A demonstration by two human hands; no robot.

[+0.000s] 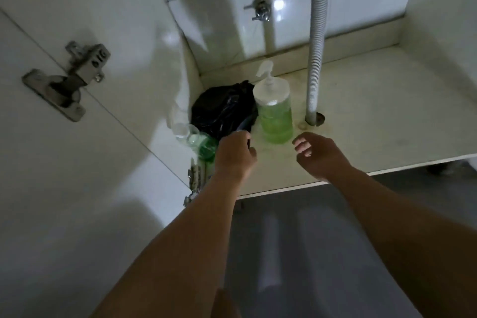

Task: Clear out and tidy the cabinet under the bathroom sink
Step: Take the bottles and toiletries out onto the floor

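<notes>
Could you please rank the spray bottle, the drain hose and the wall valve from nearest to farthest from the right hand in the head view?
From the right hand:
1. Spray bottle, just beyond it, to its left.
2. Drain hose, behind, entering the cabinet floor.
3. Wall valve, high on the back tiles.

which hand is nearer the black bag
Left. The left hand grips the black bag's front edge; the right hand hovers apart, beyond the green spray bottle.

The stained, off-white cabinet floor (374,100) carries a crumpled black plastic bag (222,108) in its left rear corner. Touching the bag's right side stands a clear pump bottle of green liquid (275,108). A ribbed grey drain hose (316,59) passes down through a hole in the board just beside the bottle.
</notes>
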